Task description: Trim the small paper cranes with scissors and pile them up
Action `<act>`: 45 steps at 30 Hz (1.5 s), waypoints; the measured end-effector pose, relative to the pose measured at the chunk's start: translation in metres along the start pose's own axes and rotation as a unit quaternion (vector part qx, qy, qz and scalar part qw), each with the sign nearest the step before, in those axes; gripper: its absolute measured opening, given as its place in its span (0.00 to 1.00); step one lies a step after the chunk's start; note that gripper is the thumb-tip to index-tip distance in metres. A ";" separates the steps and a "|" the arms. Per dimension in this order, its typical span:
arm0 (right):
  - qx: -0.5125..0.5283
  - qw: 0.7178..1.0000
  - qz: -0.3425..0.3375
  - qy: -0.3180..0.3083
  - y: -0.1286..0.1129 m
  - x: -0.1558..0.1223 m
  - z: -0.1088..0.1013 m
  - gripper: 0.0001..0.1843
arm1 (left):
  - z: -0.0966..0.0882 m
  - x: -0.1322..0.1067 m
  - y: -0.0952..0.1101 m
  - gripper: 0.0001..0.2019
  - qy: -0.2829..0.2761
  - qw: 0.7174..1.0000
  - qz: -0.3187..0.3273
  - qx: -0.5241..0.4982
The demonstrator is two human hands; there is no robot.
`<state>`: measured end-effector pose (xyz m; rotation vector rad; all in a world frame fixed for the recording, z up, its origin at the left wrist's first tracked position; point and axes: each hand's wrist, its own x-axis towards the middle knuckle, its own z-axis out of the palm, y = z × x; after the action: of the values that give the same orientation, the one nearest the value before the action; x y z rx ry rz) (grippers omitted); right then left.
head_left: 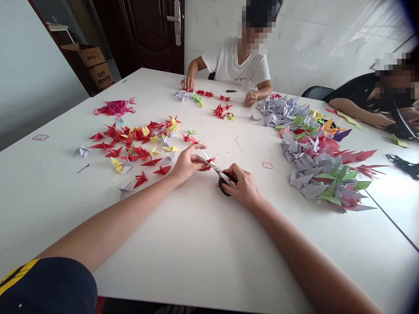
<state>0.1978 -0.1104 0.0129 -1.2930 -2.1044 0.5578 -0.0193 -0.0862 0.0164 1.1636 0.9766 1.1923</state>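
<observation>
Over the middle of the table, my left hand pinches a small red paper crane. My right hand has its fingers in the black handles of a pair of scissors. The blades are parted and reach to the crane, close to my left fingertips. Just left of my left hand lies a loose spread of folded paper cranes, mostly red, with some yellow, green and pale lilac ones. Tiny red paper scraps dot the tabletop beyond the scissors.
A large heap of paper cranes covers the table's right side. A pink ribbon tangle lies far left. Across the table sits a person in white with cranes on a string; another person in black leans in at the right. Black cord lies nearby.
</observation>
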 end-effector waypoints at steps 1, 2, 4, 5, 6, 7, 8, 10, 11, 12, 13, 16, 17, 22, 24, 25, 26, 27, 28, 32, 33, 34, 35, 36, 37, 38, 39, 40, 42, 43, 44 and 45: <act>-0.005 1.000 0.000 -0.001 0.000 0.000 0.000 0.15 | 0.000 0.000 0.000 0.33 0.002 1.000 -0.001 0.004; -0.009 1.000 0.000 -0.003 0.000 0.000 0.000 0.15 | 0.000 0.000 0.000 0.33 0.003 1.000 -0.001 0.008; -0.014 1.000 0.001 -0.004 0.001 0.000 -0.001 0.14 | 0.000 0.000 0.000 0.33 0.004 1.000 0.000 0.013; -0.013 1.000 0.001 -0.005 0.001 0.000 -0.001 0.14 | 0.000 0.000 0.000 0.33 0.004 1.000 0.001 0.015; -0.013 1.000 0.000 -0.006 0.001 0.000 -0.001 0.14 | 0.000 0.000 0.000 0.33 0.003 1.000 0.002 0.015; -0.012 1.000 0.001 -0.007 0.002 0.001 -0.001 0.14 | 0.000 0.000 0.000 0.33 0.003 1.000 0.002 0.016; -0.012 1.000 0.001 -0.007 0.002 0.001 0.000 0.15 | 0.000 0.000 0.000 0.33 0.004 1.000 0.002 0.017; -0.011 1.000 0.002 -0.008 0.002 0.001 0.000 0.15 | 0.000 0.000 0.001 0.32 0.006 1.000 -0.001 0.017; -0.009 1.000 0.002 -0.007 0.003 0.001 0.000 0.15 | 0.001 0.000 0.001 0.32 0.007 1.000 -0.002 0.016; -0.006 1.000 0.002 -0.007 0.002 0.001 0.000 0.15 | 0.001 0.000 0.001 0.32 0.008 1.000 -0.004 0.014; -0.002 1.000 0.002 -0.008 0.002 0.001 0.000 0.15 | 0.001 -0.001 0.001 0.32 0.009 1.000 -0.005 0.012; 0.012 1.000 0.004 -0.010 0.001 0.001 0.000 0.15 | 0.001 -0.001 0.002 0.32 0.009 1.000 -0.003 0.006; 0.016 1.000 0.005 -0.010 0.001 0.000 0.000 0.15 | 0.001 -0.001 0.002 0.32 0.008 1.000 -0.001 0.004; 0.020 1.000 0.006 -0.010 0.001 0.000 0.001 0.16 | 0.001 0.000 0.001 0.33 -0.002 1.000 -0.001 -0.002; 0.019 1.000 0.005 -0.012 0.001 0.000 0.001 0.16 | 0.000 0.000 0.000 0.33 -0.004 1.000 -0.001 0.001; 0.018 1.000 0.006 -0.013 0.001 0.000 0.001 0.16 | 0.000 0.000 0.000 0.33 -0.005 1.000 0.000 0.002; 0.018 1.000 0.006 -0.015 0.001 0.000 0.001 0.15 | 0.000 0.000 0.000 0.33 -0.005 1.000 0.001 0.003; 0.018 1.000 0.006 -0.015 0.001 0.000 0.001 0.15 | 0.000 0.000 -0.001 0.33 -0.006 1.000 0.001 0.004; 0.017 1.000 0.007 -0.016 0.001 0.000 0.001 0.15 | 0.000 0.000 -0.001 0.32 -0.006 1.000 0.001 0.003; 0.011 1.000 0.011 -0.017 0.000 0.001 0.000 0.16 | 0.001 0.000 0.000 0.32 -0.002 1.000 -0.003 0.001; 0.009 1.000 0.010 -0.017 0.001 0.001 0.000 0.16 | 0.001 0.000 0.001 0.32 -0.001 1.000 -0.005 0.001; 0.009 1.000 0.009 -0.017 0.001 0.001 0.000 0.16 | 0.001 0.000 0.001 0.32 -0.001 1.000 -0.006 0.001; 0.009 1.000 0.008 -0.017 0.001 0.001 0.000 0.16 | 0.000 0.000 0.001 0.32 0.000 1.000 -0.006 0.000; 0.009 1.000 0.007 -0.017 0.002 0.001 0.000 0.16 | 0.000 0.000 0.001 0.32 0.000 1.000 -0.006 -0.001; 0.010 1.000 0.007 -0.016 0.002 0.001 0.001 0.16 | 0.000 0.000 0.001 0.33 -0.001 1.000 -0.006 -0.003; 0.011 1.000 0.006 -0.015 0.002 0.000 0.001 0.16 | 0.000 0.000 0.001 0.33 -0.001 1.000 -0.006 -0.005; 0.013 1.000 0.005 -0.014 0.002 0.000 0.001 0.16 | 0.000 0.000 0.001 0.33 -0.002 1.000 -0.005 -0.007; 0.014 1.000 0.005 -0.014 0.002 0.000 0.001 0.16 | 0.001 0.000 0.002 0.33 -0.002 1.000 -0.006 -0.008; 0.017 1.000 0.006 -0.013 0.001 0.000 0.001 0.16 | 0.001 -0.001 0.002 0.33 -0.006 1.000 -0.007 -0.011; 0.017 1.000 0.005 -0.013 0.001 0.000 0.002 0.16 | 0.001 -0.001 0.002 0.33 -0.008 1.000 -0.007 -0.012; 0.017 1.000 0.004 -0.013 0.001 0.000 0.002 0.16 | 0.001 -0.001 0.002 0.33 -0.011 1.000 -0.007 -0.013; 0.017 1.000 0.003 -0.013 0.001 0.000 0.002 0.16 | 0.001 -0.001 0.002 0.33 -0.013 1.000 -0.006 -0.013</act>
<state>0.1969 -0.1101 0.0111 -1.2797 -2.1041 0.6125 -0.0188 -0.0871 0.0189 1.1488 0.9453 1.1743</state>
